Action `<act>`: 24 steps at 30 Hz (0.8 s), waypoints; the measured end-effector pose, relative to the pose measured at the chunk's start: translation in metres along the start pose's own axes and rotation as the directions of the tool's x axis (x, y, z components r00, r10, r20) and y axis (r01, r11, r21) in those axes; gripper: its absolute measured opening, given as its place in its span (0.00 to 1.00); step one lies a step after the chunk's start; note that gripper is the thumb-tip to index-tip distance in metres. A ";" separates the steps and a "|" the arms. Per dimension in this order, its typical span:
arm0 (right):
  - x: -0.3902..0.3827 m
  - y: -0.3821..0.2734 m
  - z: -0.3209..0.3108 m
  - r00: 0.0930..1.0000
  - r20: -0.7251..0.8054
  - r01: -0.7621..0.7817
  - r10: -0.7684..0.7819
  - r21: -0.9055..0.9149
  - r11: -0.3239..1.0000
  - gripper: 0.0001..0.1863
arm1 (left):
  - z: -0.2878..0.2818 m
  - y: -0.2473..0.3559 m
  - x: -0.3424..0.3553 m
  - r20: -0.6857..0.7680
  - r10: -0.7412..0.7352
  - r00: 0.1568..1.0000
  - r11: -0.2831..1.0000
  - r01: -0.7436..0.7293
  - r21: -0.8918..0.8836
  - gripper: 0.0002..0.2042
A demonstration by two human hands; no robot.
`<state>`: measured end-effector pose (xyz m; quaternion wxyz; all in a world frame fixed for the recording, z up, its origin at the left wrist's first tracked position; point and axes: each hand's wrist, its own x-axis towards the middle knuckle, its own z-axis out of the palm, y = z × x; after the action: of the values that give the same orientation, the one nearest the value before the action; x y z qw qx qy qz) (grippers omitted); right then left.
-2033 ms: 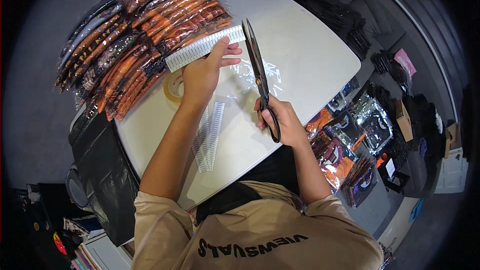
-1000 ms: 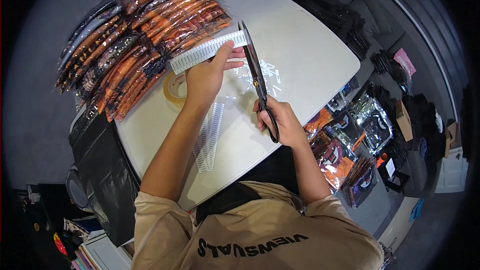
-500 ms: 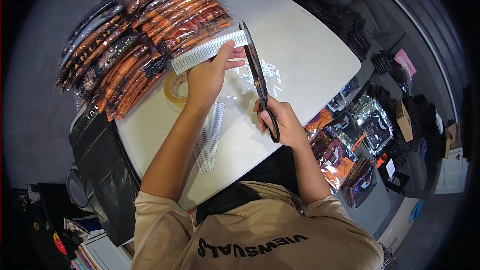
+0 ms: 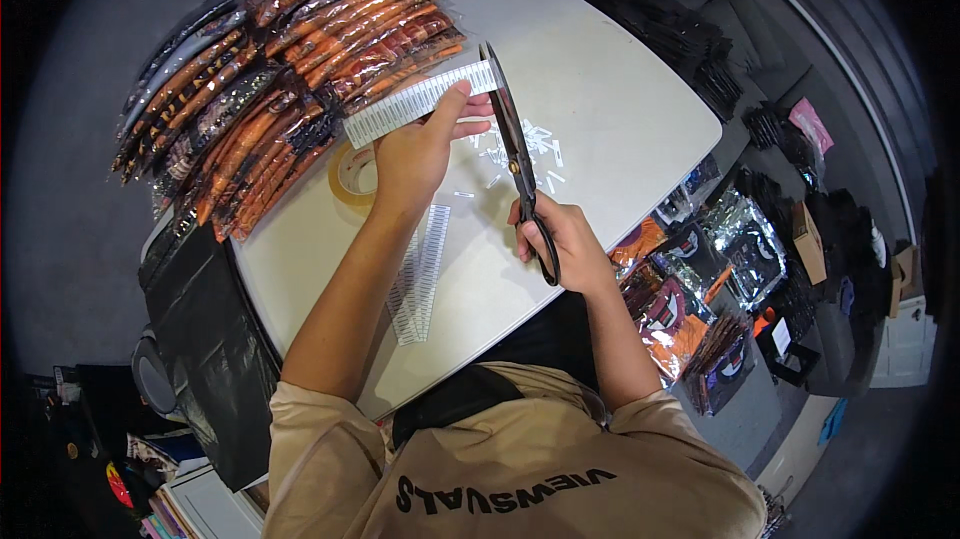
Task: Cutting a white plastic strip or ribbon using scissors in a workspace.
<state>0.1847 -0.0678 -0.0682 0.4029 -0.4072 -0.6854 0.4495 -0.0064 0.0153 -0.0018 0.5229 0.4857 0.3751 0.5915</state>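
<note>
Packing workroom, apparently: bagged fabric goods (image 4: 365,34) piled at white table (image 4: 620,69) (scissors (image 4: 515,167), tape roll (image 4: 340,189) too).

A pale table (image 4: 625,89) with rounded corners, and it's busy! Over on the left, two rows of bagged garments (image 4: 365,39), orange and dark, packed tight. Just beside them, a roll of yellowish tape (image 4: 340,185) lying flat. Nearer the front edge, printed strips (image 4: 431,264) overlap. Toward the middle, small white slips (image 4: 541,141) scatter in a heap, one lone slip (image 4: 464,194) apart!
</note>
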 end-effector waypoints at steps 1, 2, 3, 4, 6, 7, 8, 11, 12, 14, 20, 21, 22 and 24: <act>0.000 0.000 0.000 1.000 -0.001 -0.002 0.002 0.000 1.000 0.15 | 0.000 -0.001 0.000 0.000 0.000 1.000 1.000 0.000 0.000 0.18; 0.000 0.001 0.000 1.000 -0.001 -0.002 0.002 0.000 1.000 0.15 | -0.001 -0.001 0.000 0.001 -0.004 1.000 1.000 0.004 -0.001 0.18; 0.000 0.002 0.000 1.000 0.001 -0.003 0.003 0.000 1.000 0.15 | -0.001 -0.001 0.000 0.001 -0.007 1.000 1.000 0.007 -0.001 0.18; 0.000 0.003 0.000 1.000 0.003 -0.004 0.004 0.000 1.000 0.16 | -0.001 -0.001 0.000 0.001 -0.007 1.000 1.000 0.007 -0.001 0.18; 0.000 0.003 0.000 1.000 0.004 -0.002 0.002 0.000 1.000 0.16 | -0.001 -0.001 0.000 -0.002 -0.013 1.000 1.000 0.013 -0.006 0.18; 0.000 0.003 0.000 1.000 0.005 0.000 0.000 0.001 1.000 0.16 | -0.001 -0.001 0.000 -0.002 -0.013 1.000 1.000 0.013 -0.006 0.18; 0.000 0.003 0.000 1.000 0.005 0.000 0.000 0.001 1.000 0.16 | -0.001 -0.001 0.000 -0.004 -0.014 1.000 1.000 0.014 -0.001 0.18; 0.000 0.003 0.000 1.000 -0.001 -0.003 0.003 0.005 1.000 0.16 | -0.001 -0.001 0.000 -0.004 -0.014 1.000 1.000 0.014 0.001 0.18; 0.000 0.004 0.000 1.000 -0.003 0.004 -0.004 0.000 1.000 0.16 | -0.001 -0.001 0.000 -0.002 -0.012 1.000 1.000 0.012 -0.003 0.18; 0.000 0.004 0.000 1.000 -0.005 0.012 -0.012 -0.004 1.000 0.16 | -0.001 -0.001 0.001 -0.001 -0.010 1.000 1.000 0.010 -0.005 0.18; 0.000 0.005 0.000 1.000 -0.005 0.001 -0.001 -0.007 1.000 0.16 | -0.001 -0.001 0.000 -0.002 -0.006 1.000 1.000 0.006 -0.004 0.18; 0.000 0.004 0.001 1.000 -0.006 -0.003 0.003 -0.003 1.000 0.16 | -0.001 0.000 0.000 -0.006 -0.013 1.000 1.000 0.013 -0.001 0.18; 0.000 0.004 0.001 1.000 -0.006 -0.008 0.008 0.000 1.000 0.16 | -0.001 0.000 0.000 -0.006 -0.013 1.000 1.000 0.013 0.000 0.18; 0.000 0.003 0.001 1.000 -0.004 -0.005 0.005 0.001 1.000 0.16 | 0.000 0.001 -0.001 -0.008 -0.011 1.000 1.000 0.011 -0.006 0.18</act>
<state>0.1845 -0.0672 -0.0709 0.4031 -0.4097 -0.6834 0.4501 -0.0067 0.0145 -0.0012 0.5262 0.4796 0.3781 0.5917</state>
